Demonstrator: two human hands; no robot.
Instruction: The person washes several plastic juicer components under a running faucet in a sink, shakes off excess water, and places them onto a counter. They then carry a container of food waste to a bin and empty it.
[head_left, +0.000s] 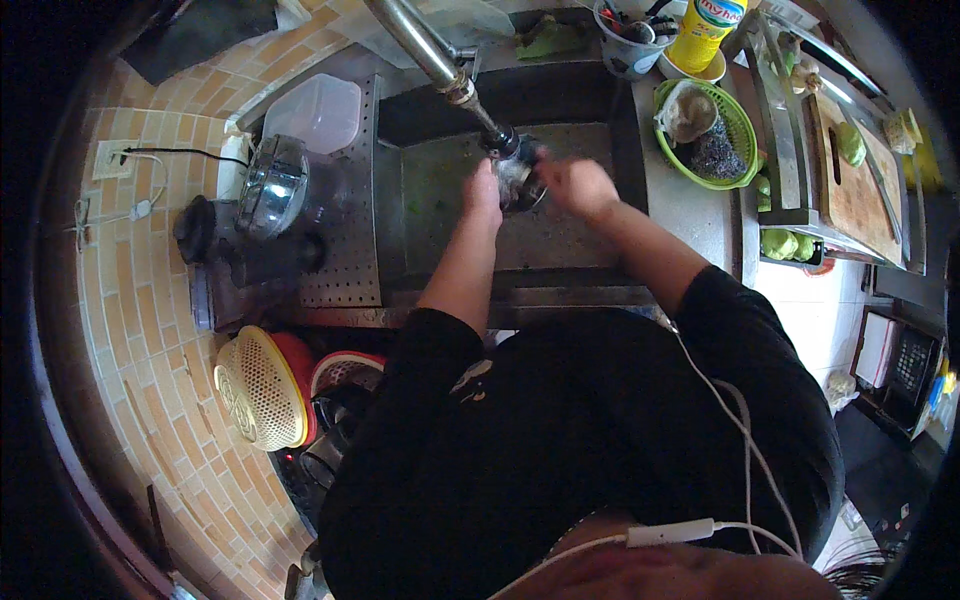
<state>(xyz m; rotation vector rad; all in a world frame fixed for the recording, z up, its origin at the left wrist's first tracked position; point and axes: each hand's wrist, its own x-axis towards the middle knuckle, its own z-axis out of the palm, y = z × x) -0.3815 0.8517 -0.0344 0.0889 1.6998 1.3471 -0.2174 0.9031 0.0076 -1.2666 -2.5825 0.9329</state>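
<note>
My left hand (483, 192) grips the left side of a dark, shiny vessel (535, 198) in the stainless steel sink (442, 236). The vessel is right below the mouth of a metal faucet (427, 49), and whitish water or foam shows in it. At the vessel's right rim, my right hand (582, 184) is blurred by motion. Its fingers are bent towards the vessel; whether they hold anything is hidden by the blur. The vessel's exact kind cannot be made out.
Left of the sink, a perforated drainboard (341, 281) bears a translucent plastic tub (319, 112) and shiny metal ware (274, 187). A green basket (739, 124) with scrubbers stands right, near a yellow detergent bottle (701, 41). Farther right, a knife (874, 180) lies on a cutting board (840, 199).
</note>
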